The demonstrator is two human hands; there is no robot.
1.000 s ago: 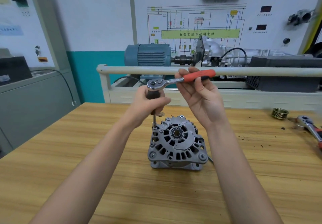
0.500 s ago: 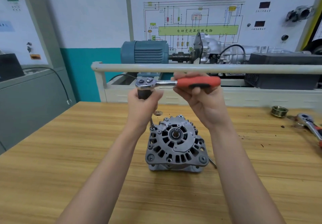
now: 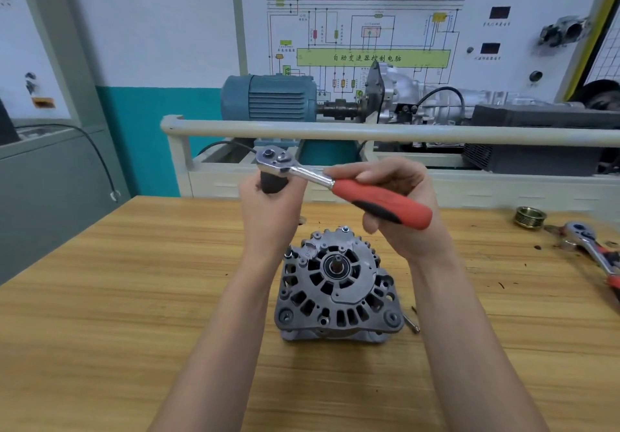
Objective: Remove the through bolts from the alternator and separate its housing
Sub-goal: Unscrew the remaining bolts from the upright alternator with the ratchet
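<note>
On the wooden surface (image 3: pixel 100 297) the alternator (image 3: pixel 337 285) stands upright. The ratchet wrench (image 3: pixel 339 185) is gripped at its red handle by the right hand (image 3: pixel 396 210); its black extension is clasped by the left hand (image 3: pixel 271 216). The socket should be kept square on the upper-left through bolt (image 3: pixel 288 254).

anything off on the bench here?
Mostly tidy. Dark specks dot the table near the second ratchet, and a loose bolt lies against the alternator. No visible damage.
</note>
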